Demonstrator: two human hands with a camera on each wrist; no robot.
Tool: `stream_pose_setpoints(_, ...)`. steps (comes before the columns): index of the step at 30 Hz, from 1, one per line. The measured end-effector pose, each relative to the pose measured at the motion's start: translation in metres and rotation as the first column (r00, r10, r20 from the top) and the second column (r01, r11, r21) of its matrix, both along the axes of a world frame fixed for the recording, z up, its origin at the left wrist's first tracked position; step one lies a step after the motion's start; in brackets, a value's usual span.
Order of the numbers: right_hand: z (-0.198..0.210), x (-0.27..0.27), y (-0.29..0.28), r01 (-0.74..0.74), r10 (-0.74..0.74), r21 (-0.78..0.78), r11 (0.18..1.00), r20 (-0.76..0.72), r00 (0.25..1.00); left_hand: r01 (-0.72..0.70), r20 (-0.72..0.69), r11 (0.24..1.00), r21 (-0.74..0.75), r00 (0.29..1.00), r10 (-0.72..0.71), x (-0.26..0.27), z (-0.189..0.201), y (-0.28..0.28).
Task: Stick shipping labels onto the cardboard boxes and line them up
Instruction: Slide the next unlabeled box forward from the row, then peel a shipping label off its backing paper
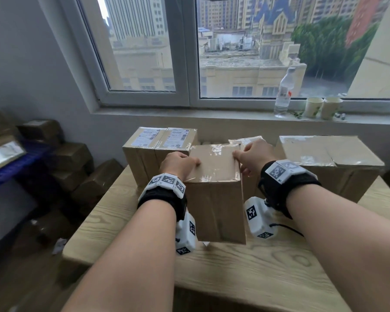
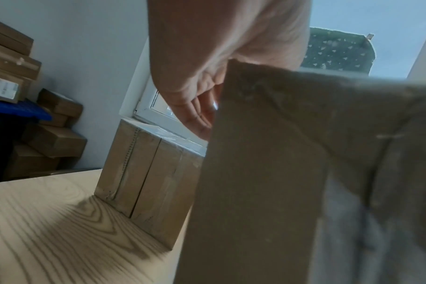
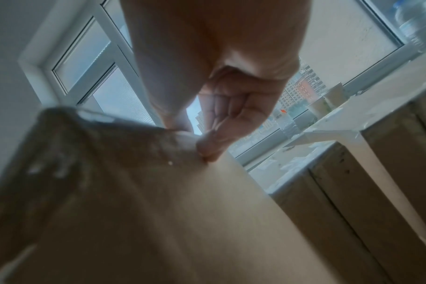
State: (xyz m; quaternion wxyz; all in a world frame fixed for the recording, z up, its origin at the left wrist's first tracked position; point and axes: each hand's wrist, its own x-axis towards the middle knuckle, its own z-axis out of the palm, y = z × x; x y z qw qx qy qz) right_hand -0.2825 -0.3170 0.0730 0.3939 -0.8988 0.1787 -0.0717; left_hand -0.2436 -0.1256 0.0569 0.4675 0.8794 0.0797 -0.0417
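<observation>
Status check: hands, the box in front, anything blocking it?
Left hand and right hand grip the unlabeled box. Two labeled boxes behind-left. Large box at right.

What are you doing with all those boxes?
A person is holding a tall cardboard box on the wooden table, the left hand on its left top edge and the right hand on its right. Its top shows only clear tape, no label. Behind it on the left, two labelled boxes stand side by side.
</observation>
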Motion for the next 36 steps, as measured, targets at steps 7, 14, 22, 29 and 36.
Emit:
stream_pose_setpoints(7,-0.011,-0.031,-0.027,0.03,-0.037,-0.046,0.999,-0.16,0.986,0.117,-0.111,0.993,-0.023,0.987,-0.119,-0.015,-0.013,-0.022)
stream_pose_setpoints(14,-0.038,-0.056,-0.061,0.11,-0.114,-0.032,0.993,-0.26,0.959,0.196,-0.252,0.968,-0.156,0.94,-0.231,-0.028,-0.035,-0.06)
stream_pose_setpoints(22,-0.065,-0.072,-0.093,0.182,-0.183,-0.029,0.983,-0.295,0.938,0.235,-0.288,0.953,-0.189,0.915,-0.282,-0.029,-0.068,-0.097)
stream_pose_setpoints(29,-0.093,-0.077,-0.125,0.293,-0.247,0.146,0.945,-0.266,0.932,0.183,-0.308,0.954,-0.236,0.917,-0.252,-0.025,-0.09,-0.121)
stream_pose_setpoints(36,-0.15,-0.093,-0.172,0.442,-0.376,0.16,0.883,-0.324,0.868,0.167,-0.282,0.868,-0.468,0.902,-0.326,-0.029,-0.119,-0.136)
